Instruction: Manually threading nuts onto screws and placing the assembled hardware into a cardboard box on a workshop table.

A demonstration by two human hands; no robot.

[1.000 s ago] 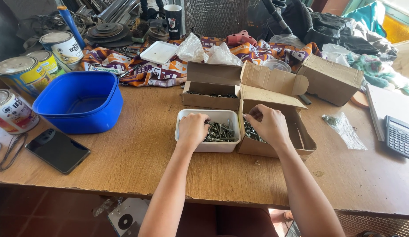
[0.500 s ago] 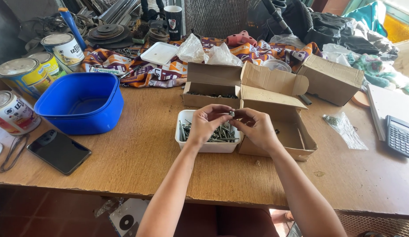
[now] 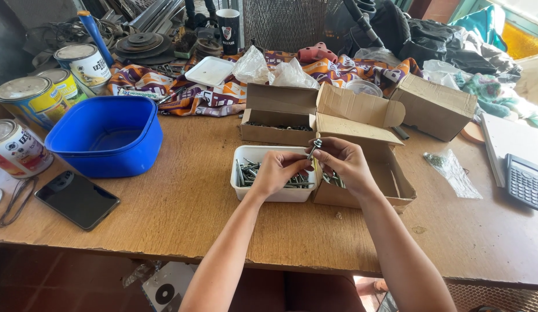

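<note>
Both hands (image 3: 312, 167) together, pinching one bolt (image 3: 313, 148) above white tray (image 3: 269, 194), brown cardboard boxes (image 3: 361, 150) beside

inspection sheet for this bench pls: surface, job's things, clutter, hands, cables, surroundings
surface: wooden table, worn, front edge chipped.
job's things: bolt held over white tray of bolts; open box beside it.
clutter: blue tub, paint cans, phone, calculator, plastic bag, patterned cloth.
hands: left hand and right hand both pinch the bolt.
cables: thin loop at left edge.
surroundings: metal parts, mesh, dark bags behind.
</note>
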